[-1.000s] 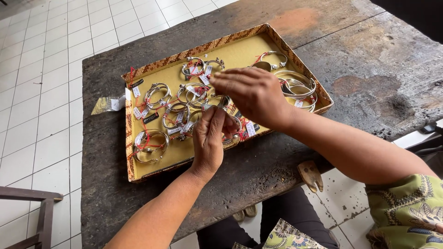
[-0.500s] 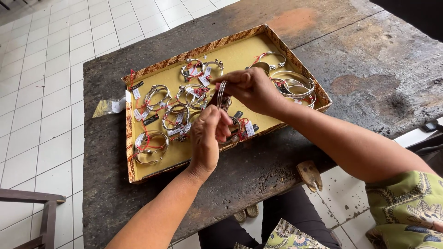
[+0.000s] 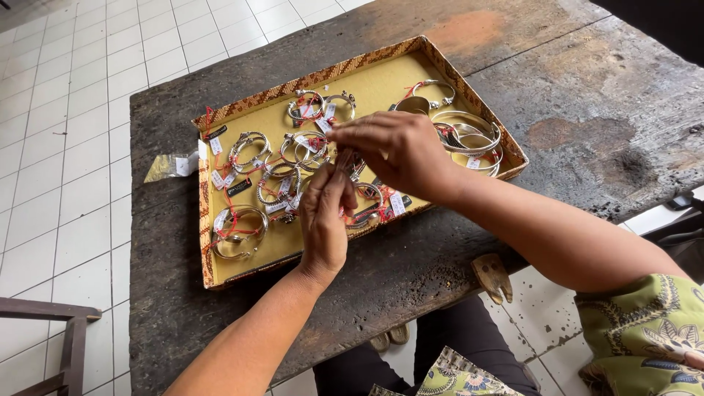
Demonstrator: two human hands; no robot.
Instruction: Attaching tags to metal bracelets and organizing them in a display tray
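A shallow tray (image 3: 381, 73) with a patterned rim and yellow lining lies on a dark wooden table (image 3: 579, 103). It holds several silver bracelets (image 3: 249, 150) tied with red string and small tags. My left hand (image 3: 326, 216) and my right hand (image 3: 396, 154) meet above the tray's middle, both pinching one silver bracelet (image 3: 345, 158) between their fingertips. Most of that bracelet is hidden by my fingers. Wide plain bangles (image 3: 469, 136) lie at the tray's right end, just beyond my right wrist.
A small clear plastic packet (image 3: 169, 167) lies on the table left of the tray. White floor tiles (image 3: 66, 110) stretch to the left. A dark wooden chair part (image 3: 51, 323) shows at bottom left. My sandalled foot (image 3: 491, 275) is under the table edge.
My right hand has drawn back from the tray's right side toward the middle and lifted slightly. My left hand rose to meet it, and both now pinch the same bracelet.
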